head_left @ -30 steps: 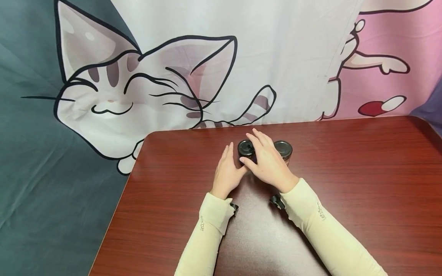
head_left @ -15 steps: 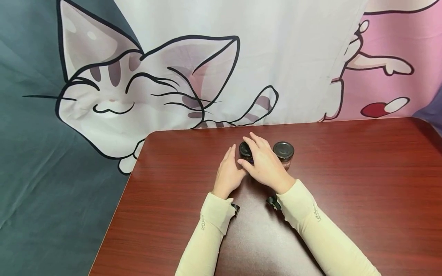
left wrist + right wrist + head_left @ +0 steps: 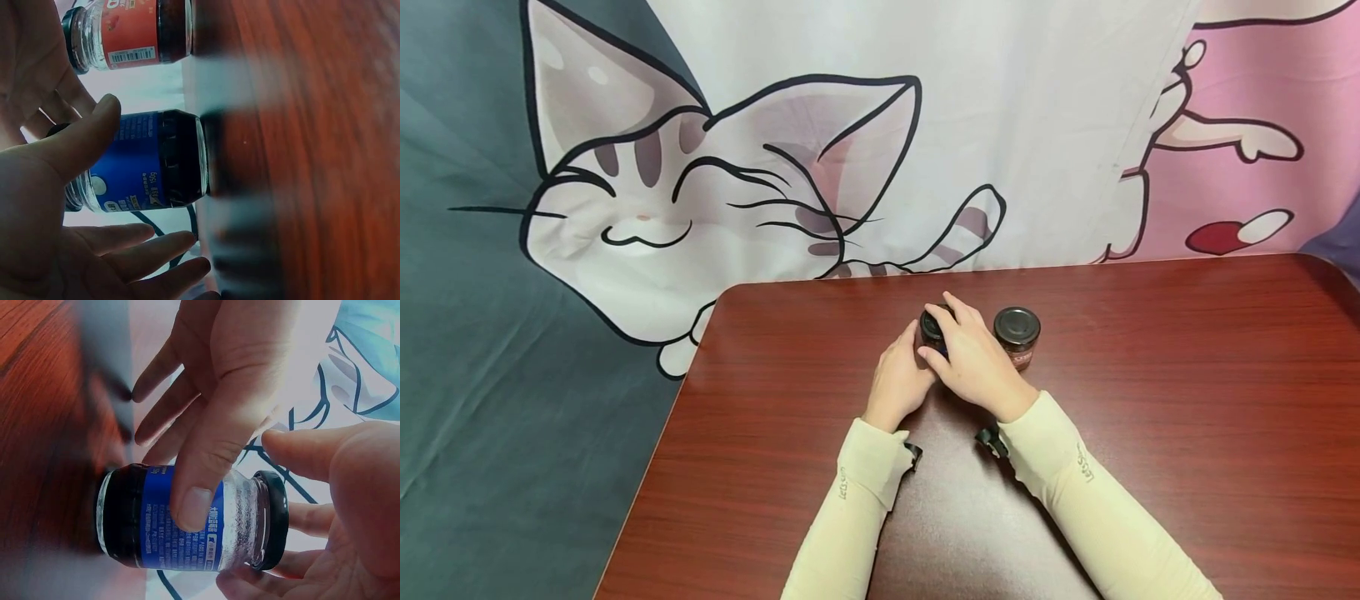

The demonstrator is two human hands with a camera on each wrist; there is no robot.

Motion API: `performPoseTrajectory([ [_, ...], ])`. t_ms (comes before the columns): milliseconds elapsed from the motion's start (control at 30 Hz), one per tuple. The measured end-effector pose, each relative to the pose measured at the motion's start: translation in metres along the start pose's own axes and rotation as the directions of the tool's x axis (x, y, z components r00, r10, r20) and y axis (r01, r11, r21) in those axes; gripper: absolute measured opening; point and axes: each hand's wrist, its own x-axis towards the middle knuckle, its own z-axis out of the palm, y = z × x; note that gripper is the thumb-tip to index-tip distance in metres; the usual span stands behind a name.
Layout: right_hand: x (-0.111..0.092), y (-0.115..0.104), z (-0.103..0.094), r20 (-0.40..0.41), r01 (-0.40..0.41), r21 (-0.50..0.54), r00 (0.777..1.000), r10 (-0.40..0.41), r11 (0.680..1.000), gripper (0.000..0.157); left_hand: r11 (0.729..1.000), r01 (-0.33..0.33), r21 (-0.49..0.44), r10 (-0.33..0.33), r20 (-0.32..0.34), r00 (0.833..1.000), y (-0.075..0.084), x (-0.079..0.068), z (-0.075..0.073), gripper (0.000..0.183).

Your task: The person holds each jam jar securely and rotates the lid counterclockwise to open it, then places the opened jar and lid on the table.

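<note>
Blue-labelled jar (image 3: 147, 165), upright; left hand (image 3: 899, 382), fingers extended, thumb across label (image 3: 160, 547); right hand (image 3: 979, 362) spread about lid (image 3: 275, 519). Apparent step: positioning; next needs firm hold.

Blue jar label (image 3: 134, 165): "150g"; red label (image 3: 130, 28): barcode (image 3: 132, 55); sleeve lettering (image 3: 842, 483): perhaps "let's", blurred.

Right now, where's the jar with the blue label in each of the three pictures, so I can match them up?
Head: the blue-labelled jar is near the centre, partly covered by the right hand.
Left wrist: the blue-labelled jar is left of centre, partly behind the left thumb.
Right wrist: lower middle, lid pointing right.
Shared landmark: the red-brown table, at the bottom, right and left respectively.
</note>
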Motion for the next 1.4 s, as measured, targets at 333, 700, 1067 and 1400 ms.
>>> performPoseTrajectory([
  [333,-0.0006,0.0030,0.0006,-0.018,0.009,-0.019,1.000,-0.009,1.000,0.057,0.999,-0.047,0.006,0.047,-0.026,0.999,-0.0013,0.0009,0.0034,0.071],
  [700,-0.0008,0.0039,0.0007,-0.045,0.021,-0.026,0.999,-0.022,0.999,0.054,0.999,-0.030,0.022,0.031,-0.028,0.999,-0.0001,0.0018,0.0049,0.064],
  [1067,-0.0028,0.0034,0.0019,-0.074,0.009,-0.009,0.997,-0.010,1.000,0.056,0.998,-0.057,0.023,0.058,-0.048,0.997,0.0000,0.0020,0.0036,0.055],
  [1400,-0.0035,0.0010,0.0024,-0.087,-0.033,0.024,0.996,0.035,0.999,0.055,0.994,-0.101,0.043,0.105,-0.083,0.991,-0.0006,0.0017,0.0013,0.052],
])
